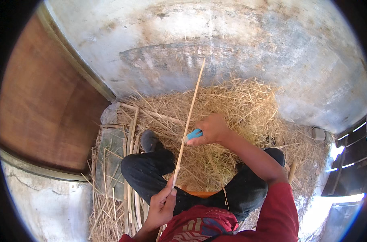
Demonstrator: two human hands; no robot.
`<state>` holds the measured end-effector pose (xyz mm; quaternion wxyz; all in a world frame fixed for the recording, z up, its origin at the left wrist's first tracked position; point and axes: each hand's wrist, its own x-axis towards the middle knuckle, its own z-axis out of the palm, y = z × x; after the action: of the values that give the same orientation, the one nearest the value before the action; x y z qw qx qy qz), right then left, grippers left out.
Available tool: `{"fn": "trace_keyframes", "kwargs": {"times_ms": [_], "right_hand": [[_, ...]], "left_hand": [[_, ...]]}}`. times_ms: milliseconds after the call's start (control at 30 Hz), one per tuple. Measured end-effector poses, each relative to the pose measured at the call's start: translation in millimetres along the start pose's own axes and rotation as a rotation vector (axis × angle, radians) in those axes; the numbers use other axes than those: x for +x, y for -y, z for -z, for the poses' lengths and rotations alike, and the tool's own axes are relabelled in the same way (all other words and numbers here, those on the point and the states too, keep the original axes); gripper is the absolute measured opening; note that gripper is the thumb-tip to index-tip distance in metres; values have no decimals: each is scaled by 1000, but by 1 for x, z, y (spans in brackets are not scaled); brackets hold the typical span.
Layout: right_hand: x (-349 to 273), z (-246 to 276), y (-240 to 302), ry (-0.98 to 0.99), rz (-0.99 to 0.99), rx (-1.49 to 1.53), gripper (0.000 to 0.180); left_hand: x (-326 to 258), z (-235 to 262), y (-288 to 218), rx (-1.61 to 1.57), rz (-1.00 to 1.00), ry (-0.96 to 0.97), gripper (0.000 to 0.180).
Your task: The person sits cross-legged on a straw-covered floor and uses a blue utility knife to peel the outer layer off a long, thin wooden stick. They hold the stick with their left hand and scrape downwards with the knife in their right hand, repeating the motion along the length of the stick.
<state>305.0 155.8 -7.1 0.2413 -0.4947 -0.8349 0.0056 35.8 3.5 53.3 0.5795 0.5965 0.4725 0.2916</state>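
Observation:
A long, pale strip of bamboo or wood (194, 97) slants up and away from my lap, its far end in front of the wall. My left hand (161, 206) is closed around its near end, thumb pressed along it. In my right hand (212, 128) is a tool with a blue handle (194, 134), held against the strip about midway along. A small pale curl or shaving shows where the tool meets the strip. The tool's working edge is too small to make out, so I cannot tell its exact kind.
Loose straw and shavings (248, 105) cover the floor ahead and between my bent legs. Several long pale strips (130, 177) lie to my left, beside a grey slab (111, 153). A stained wall (232, 36) stands ahead, a brown wooden panel (46, 97) at left.

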Motion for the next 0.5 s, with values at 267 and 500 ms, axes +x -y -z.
{"fn": "trace_keyframes", "kwargs": {"times_ms": [267,500], "right_hand": [[13,10,-41,62,-130,-67,70],[-46,71,-217,-279,-1010,14,80]], "left_hand": [[-8,-3,2,-256,77,25,44],[-33,-3,8,-192,413,252,46]]}}
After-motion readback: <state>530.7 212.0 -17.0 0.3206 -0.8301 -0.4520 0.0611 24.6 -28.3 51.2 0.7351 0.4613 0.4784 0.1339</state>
